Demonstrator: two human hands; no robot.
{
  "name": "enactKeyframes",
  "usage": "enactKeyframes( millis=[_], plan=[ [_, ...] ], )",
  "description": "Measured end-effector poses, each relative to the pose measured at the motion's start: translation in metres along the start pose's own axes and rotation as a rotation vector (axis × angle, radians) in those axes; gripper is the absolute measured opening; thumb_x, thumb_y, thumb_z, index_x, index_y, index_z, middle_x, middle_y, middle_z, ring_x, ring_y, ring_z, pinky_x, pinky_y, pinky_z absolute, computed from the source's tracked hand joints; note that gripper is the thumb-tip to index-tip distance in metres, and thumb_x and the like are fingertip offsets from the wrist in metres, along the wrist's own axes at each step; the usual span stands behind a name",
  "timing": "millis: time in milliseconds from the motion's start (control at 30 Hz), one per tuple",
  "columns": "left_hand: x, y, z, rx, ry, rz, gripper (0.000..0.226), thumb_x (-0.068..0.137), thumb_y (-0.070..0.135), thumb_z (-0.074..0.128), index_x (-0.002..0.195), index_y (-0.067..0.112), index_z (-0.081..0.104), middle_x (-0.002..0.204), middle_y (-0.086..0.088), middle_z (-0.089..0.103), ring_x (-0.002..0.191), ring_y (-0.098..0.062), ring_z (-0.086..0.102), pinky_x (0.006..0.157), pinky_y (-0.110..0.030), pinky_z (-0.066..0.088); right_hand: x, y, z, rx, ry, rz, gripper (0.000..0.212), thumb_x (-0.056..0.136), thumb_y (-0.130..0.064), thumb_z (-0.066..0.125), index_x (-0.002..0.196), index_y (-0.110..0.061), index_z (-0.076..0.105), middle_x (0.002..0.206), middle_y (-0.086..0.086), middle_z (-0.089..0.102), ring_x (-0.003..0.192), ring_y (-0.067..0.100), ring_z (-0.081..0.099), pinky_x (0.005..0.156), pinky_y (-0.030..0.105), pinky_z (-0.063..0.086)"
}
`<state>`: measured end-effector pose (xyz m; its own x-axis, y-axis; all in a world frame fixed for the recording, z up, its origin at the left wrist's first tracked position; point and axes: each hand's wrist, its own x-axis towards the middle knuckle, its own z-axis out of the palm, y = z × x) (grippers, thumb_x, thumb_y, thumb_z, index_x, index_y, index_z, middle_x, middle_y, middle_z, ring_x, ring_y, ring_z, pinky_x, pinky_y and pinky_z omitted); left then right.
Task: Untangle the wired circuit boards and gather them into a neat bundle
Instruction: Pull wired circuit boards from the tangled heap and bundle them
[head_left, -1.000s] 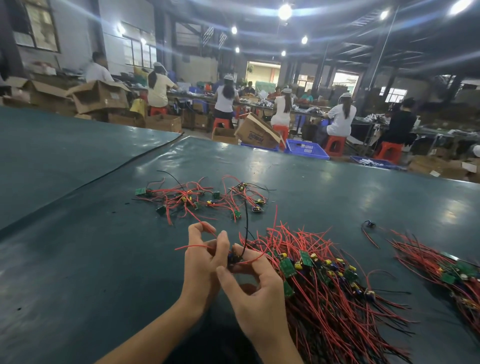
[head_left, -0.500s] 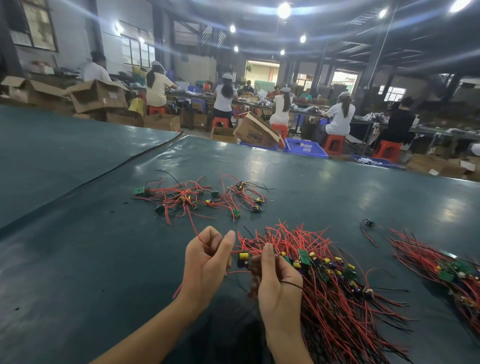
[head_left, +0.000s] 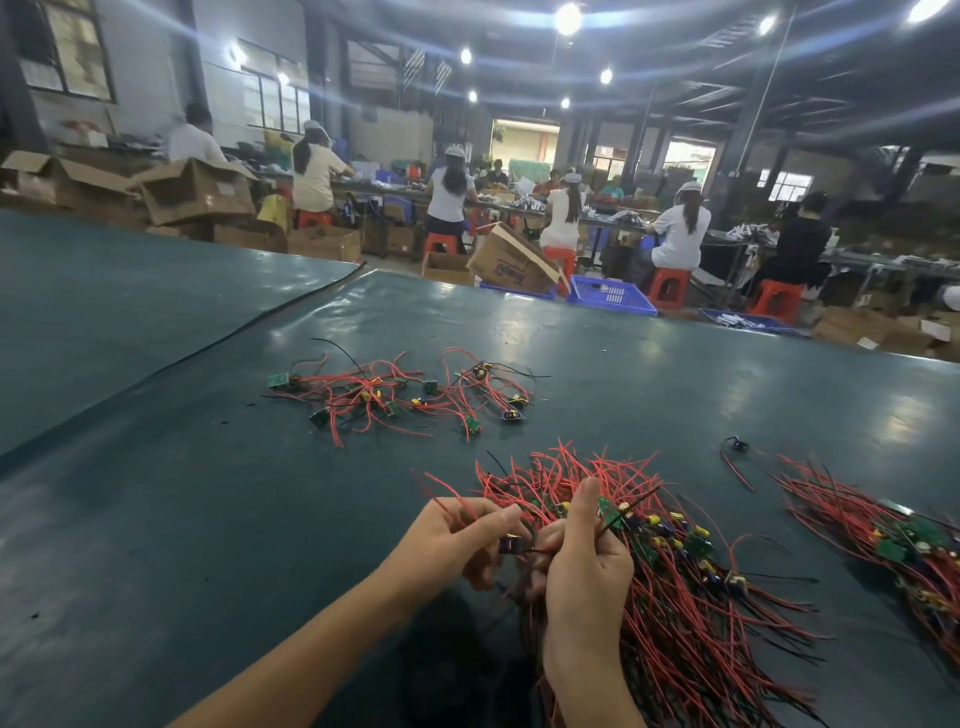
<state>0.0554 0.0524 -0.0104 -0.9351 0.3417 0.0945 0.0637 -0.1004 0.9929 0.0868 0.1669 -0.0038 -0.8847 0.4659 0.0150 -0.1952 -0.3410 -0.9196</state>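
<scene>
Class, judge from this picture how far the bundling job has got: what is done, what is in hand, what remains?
Done: a finished-looking bundle lies at the far right. In hand: the right hand grips the big bundle while the left hand pinches a single board beside it. Left: the tangled pile farther back and a stray wire.

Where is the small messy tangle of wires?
In the head view, the small tangle lies on the table, farther away than the big bundle and to its left.

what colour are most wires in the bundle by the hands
Mostly red, a few black, in the bundle; head view.
</scene>
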Motion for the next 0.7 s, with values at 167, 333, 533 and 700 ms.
enactKeyframes(
  millis=[167, 333, 533, 700],
  plan=[
    [-0.0019, 0.0001, 0.0002, -0.059, -0.051, -0.126, 0.061, 0.072, 0.055, 0.067, 0.077, -0.006, 0.069, 0.069, -0.024, 0.066, 0.056, -0.026, 0.06, 0.056, -0.027, 0.05, 0.0018, 0.0022, -0.0006, 0.04, 0.028, -0.017, 0.056, 0.074, -0.063, 0.061, 0.042, -0.018, 0.053, 0.04, 0.002, 0.043, 0.03, 0.011, 0.036, 0.032, 0.021, 0.033],
    [0.0002, 0.0046, 0.0041, -0.239, -0.014, -0.127, 0.044, 0.074, 0.046, 0.069, 0.082, 0.002, 0.067, 0.073, -0.015, 0.049, 0.054, -0.017, 0.051, 0.054, -0.024, 0.046, 0.0013, 0.0044, 0.0004, 0.024, -0.073, -0.118, 0.035, 0.066, -0.048, 0.075, 0.055, -0.017, 0.065, 0.044, 0.001, 0.05, 0.035, 0.008, 0.039, 0.036, 0.019, 0.036],
    [0.0027, 0.0079, -0.001, -0.438, 0.031, -0.113, 0.028, 0.067, 0.04, 0.074, 0.08, 0.015, 0.075, 0.077, -0.006, 0.038, 0.053, -0.011, 0.046, 0.055, -0.02, 0.045, 0.0005, 0.0069, 0.0029, 0.007, -0.13, -0.119, 0.014, 0.07, -0.033, 0.076, 0.067, -0.019, 0.075, 0.048, 0.0, 0.054, 0.037, 0.007, 0.042, 0.035, 0.019, 0.035],
    [0.0034, 0.0061, -0.0036, -0.466, 0.059, -0.073, 0.021, 0.064, 0.033, 0.077, 0.077, 0.016, 0.073, 0.078, -0.011, 0.064, 0.053, -0.009, 0.059, 0.057, -0.019, 0.053, 0.0031, 0.0075, 0.0007, 0.029, -0.033, -0.085, 0.02, 0.073, -0.035, 0.074, 0.063, -0.018, 0.071, 0.047, 0.001, 0.053, 0.036, 0.008, 0.04, 0.034, 0.021, 0.034]
  ],
)
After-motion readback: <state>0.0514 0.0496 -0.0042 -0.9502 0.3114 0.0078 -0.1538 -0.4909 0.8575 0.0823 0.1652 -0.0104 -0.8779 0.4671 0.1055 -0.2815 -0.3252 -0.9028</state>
